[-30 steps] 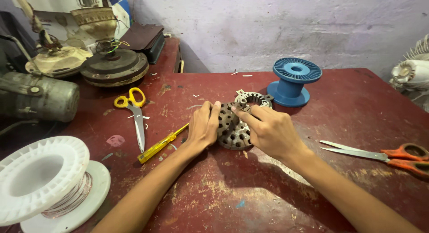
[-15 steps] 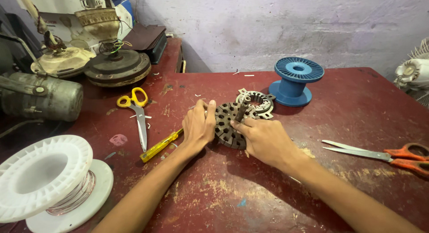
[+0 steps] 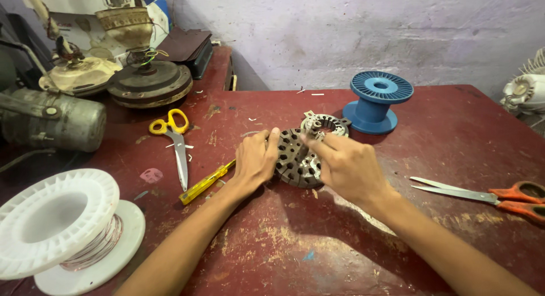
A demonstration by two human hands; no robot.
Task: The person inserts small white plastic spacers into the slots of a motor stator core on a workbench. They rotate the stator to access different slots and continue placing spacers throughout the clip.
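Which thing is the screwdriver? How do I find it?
Start at the red table and find the left hand. Just beside it, toward the yellow-handled scissors, lies the screwdriver. It is one thin, see-through yellow stick lying slanted, while the scissors have loop handles and long blades.

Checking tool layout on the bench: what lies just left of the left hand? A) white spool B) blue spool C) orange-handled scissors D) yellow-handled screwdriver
D: the yellow-handled screwdriver lies on the red table right beside the left hand, which holds the slotted metal stator core with the right hand.
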